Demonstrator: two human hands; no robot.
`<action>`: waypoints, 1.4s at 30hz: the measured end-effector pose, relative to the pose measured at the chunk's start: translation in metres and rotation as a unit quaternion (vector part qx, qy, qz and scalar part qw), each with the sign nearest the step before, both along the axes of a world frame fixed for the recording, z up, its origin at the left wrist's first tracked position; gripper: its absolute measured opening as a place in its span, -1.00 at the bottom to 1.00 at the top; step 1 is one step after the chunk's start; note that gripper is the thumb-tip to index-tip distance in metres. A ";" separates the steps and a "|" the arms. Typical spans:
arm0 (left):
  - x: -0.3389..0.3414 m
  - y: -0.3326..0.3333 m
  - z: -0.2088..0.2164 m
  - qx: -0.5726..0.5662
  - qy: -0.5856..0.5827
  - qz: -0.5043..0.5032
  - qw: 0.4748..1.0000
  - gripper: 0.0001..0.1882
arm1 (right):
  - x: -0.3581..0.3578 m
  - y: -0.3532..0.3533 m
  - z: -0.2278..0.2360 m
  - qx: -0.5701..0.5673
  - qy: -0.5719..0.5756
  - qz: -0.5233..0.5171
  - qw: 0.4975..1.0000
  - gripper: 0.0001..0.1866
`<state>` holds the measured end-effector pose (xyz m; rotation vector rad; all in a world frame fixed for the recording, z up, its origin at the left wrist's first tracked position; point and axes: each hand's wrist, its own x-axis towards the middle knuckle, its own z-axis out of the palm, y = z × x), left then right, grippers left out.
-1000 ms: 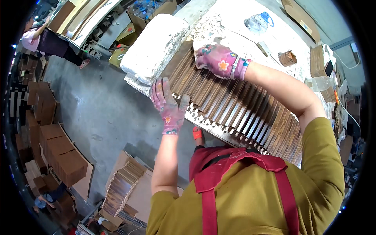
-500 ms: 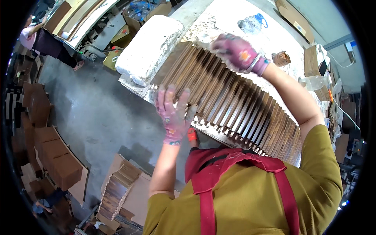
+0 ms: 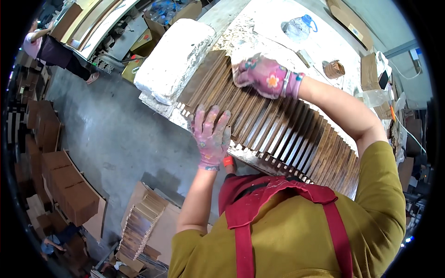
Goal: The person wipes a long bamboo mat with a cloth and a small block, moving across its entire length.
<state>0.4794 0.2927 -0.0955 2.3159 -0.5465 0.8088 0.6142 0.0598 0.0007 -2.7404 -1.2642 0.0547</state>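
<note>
A long row of dark brown wooden slats (image 3: pixel 278 121) lies side by side on the paint-stained white table (image 3: pixel 271 17). My right hand (image 3: pixel 265 78), in a pink flowered glove, is closed on a white cloth (image 3: pixel 237 69) and presses it against the far ends of the slats. Part of the cloth is hidden under the palm. My left hand (image 3: pixel 211 136), gloved the same way and soiled grey, lies with its fingers spread at the near edge of the row, over the slats' pale ends. It holds nothing.
A bulky white bundle (image 3: pixel 176 60) sits left of the slats. Beyond them stand a clear jug with a blue cap (image 3: pixel 297 28) and a brown roll (image 3: pixel 333 69). Stacked brown boxes (image 3: pixel 72 187) and another slat batch (image 3: pixel 141 224) are at lower left. A person (image 3: pixel 58 51) works at another table.
My right hand has come down and left with the cloth onto the slats. A small bar it covered now shows on the table. My left hand has shifted slightly right.
</note>
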 end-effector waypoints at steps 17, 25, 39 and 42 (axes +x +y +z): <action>0.009 0.000 0.001 -0.008 -0.030 0.007 0.999 -0.64 | 0.035 -0.039 0.032 -0.154 -0.040 -0.131 0.978 -0.74; 0.008 0.000 -0.002 -0.018 -0.031 0.003 0.999 -0.62 | -0.005 0.000 0.000 -0.026 -0.035 -0.106 0.993 -0.69; 0.007 0.002 0.000 -0.028 -0.015 -0.001 0.999 -0.65 | -0.019 0.025 0.016 0.005 0.043 0.050 0.998 -0.78; 0.008 0.001 0.002 -0.038 -0.017 -0.011 0.999 -0.65 | -0.004 0.007 0.034 -0.033 0.110 -0.146 0.983 -0.81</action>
